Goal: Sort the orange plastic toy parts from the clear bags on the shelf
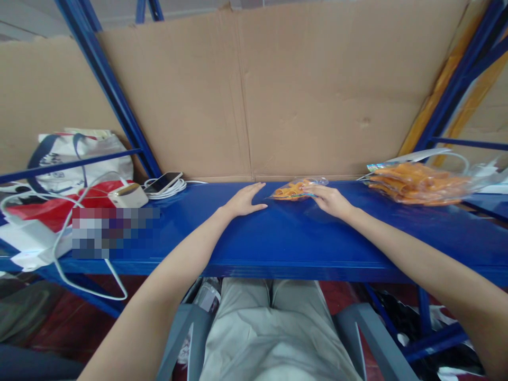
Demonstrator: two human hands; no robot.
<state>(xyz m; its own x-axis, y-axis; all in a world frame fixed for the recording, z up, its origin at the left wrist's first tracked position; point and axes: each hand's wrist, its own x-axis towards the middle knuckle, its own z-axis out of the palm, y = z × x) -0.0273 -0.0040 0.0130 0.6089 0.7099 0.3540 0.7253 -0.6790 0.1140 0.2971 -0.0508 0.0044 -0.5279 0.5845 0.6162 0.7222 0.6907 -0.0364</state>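
Observation:
A small clear bag of orange pieces (296,189) lies on the blue shelf (278,238) near its back edge. My right hand (328,200) rests on the bag's right end, fingers closed on the plastic. My left hand (245,200) lies flat on the shelf just left of the bag, fingers stretched out and holding nothing. A larger pile of clear bags with orange pieces (418,182) sits further right on the same shelf.
A cardboard sheet (301,90) stands behind the shelf. At the left lie a phone (163,182) on a coiled white cable, a small white device (127,195) and a tote bag (75,159). Blue rack posts (107,84) rise at both sides.

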